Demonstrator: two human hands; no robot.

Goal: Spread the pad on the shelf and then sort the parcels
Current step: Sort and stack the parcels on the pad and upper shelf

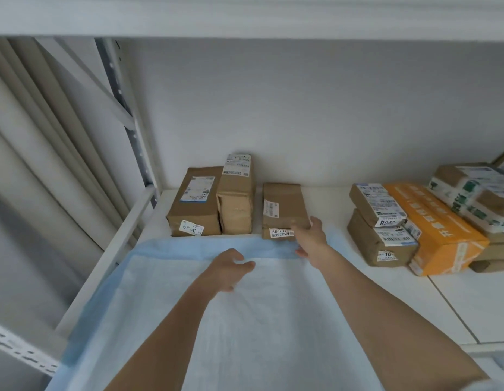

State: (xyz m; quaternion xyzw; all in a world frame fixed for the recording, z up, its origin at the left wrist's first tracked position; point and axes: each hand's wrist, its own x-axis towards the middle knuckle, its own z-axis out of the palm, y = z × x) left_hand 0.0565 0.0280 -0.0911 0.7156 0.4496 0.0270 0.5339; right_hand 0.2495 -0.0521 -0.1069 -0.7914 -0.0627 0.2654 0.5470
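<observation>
A white pad with a light blue border (166,300) lies spread over the left part of the white shelf (471,303). My left hand (231,266) rests on the pad near its far edge, fingers loosely bent. My right hand (311,238) reaches over the pad's far right corner and touches the front of a brown parcel (283,204) labelled 58-3. Two more brown parcels stand to the left: a wide one (193,204) and a taller one (236,198), all against the back wall beyond the pad.
At the right, stacked brown parcels (380,221), an orange box (440,227) and green-printed parcels (476,196) fill the shelf's back right. A metal upright (124,108) and the shelf's side rail (112,249) bound the left. Another shelf board runs overhead.
</observation>
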